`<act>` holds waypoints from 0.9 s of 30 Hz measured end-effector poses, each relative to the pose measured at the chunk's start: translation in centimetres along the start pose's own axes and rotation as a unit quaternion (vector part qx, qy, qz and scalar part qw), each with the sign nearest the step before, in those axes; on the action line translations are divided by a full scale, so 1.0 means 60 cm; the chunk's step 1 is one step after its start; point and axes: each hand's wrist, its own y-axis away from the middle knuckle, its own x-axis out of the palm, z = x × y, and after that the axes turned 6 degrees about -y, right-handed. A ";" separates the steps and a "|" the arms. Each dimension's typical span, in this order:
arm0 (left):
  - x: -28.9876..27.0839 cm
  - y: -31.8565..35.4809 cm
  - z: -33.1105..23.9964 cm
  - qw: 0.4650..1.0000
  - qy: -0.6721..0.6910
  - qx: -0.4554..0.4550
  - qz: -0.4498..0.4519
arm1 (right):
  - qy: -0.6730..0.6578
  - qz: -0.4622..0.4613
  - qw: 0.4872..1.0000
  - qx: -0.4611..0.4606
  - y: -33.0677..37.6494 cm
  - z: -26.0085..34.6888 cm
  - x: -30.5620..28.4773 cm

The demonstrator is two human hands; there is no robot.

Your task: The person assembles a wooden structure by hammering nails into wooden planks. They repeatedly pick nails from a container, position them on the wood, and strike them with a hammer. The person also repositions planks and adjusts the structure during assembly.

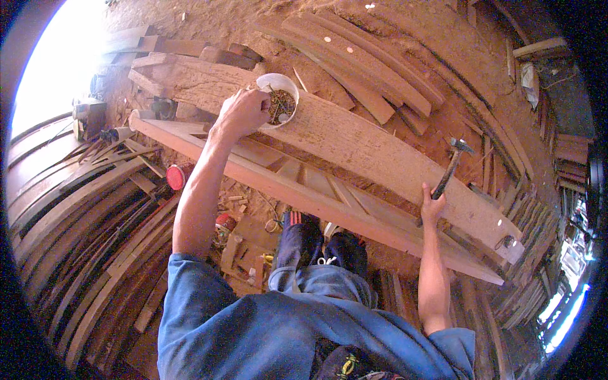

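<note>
My left hand (244, 113) is closed at the left side of a round white tub (275, 80), its fingertips at the tub's edge. What those fingers hold, if anything, is hidden. Inside the tub lie many small nails (283, 105). It stands on a long, wide wooden plank (373, 152) that runs across in front of me. To the right, my right hand (433, 206) grips a claw hammer (449, 172) by its dark handle, with the metal head up and away from me. A long wooden frame with slanted crosspieces (297, 193) lies along the plank's near side.
Stacked boards (95, 253) fill the left side. Several loose planks (373, 63) lie on the sawdust-covered ground beyond the work. A round red object (176, 177) sits beside my left forearm. Offcuts and tools (237, 253) litter the ground near my legs.
</note>
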 end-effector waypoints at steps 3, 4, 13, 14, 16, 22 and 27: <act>0.001 0.004 0.011 0.996 0.087 0.005 -0.013 | -0.024 -0.001 1.000 -0.004 -0.002 0.006 0.002; 0.003 0.003 0.014 0.992 0.122 0.005 -0.014 | -0.027 0.007 1.000 -0.011 -0.002 0.008 0.001; -0.005 0.012 0.037 0.949 0.313 -0.039 0.012 | -0.014 0.002 1.000 0.006 0.000 0.011 0.004; -0.007 0.011 0.037 0.950 0.308 -0.042 0.018 | 0.000 -0.005 1.000 0.024 0.001 0.011 0.005; -0.010 0.008 0.036 0.952 0.302 -0.048 0.032 | -0.033 -0.008 0.999 -0.012 0.001 0.011 0.007; -0.010 0.011 0.031 0.943 0.324 -0.064 0.028 | -0.019 0.017 1.000 -0.004 0.001 0.016 -0.002; 0.011 0.010 0.035 0.843 0.534 -0.059 0.011 | -0.008 0.024 1.000 0.004 0.004 0.022 -0.007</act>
